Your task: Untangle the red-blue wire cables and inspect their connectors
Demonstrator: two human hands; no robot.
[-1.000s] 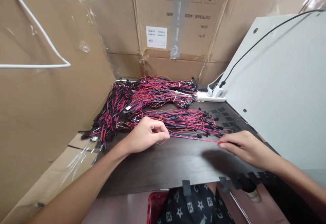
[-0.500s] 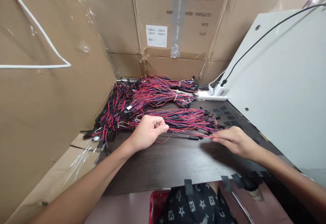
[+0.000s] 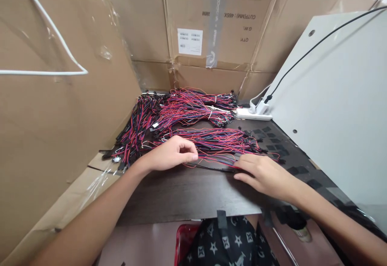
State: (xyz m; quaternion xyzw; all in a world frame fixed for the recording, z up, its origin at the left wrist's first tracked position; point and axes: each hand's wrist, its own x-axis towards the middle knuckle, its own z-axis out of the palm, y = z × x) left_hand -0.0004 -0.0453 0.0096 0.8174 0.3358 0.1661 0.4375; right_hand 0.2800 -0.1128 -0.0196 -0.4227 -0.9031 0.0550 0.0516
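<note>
Wires (image 3: 215, 158) run from your left fingers (image 3: 190, 158), pinched on them likely for steadiness, toward your right fingers (image 3: 246, 162), parted alongside.

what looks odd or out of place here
The lettering on the back cardboard is upside down. A thin orange wire bows out at the right end of the near wire bundle. Nothing looks spilled.

Cardboard walls (image 3: 66, 112) and a white panel (image 3: 341, 96) flank a dark tabletop (image 3: 187, 195), with what seems a pinkish floor (image 3: 139, 244) below
</note>
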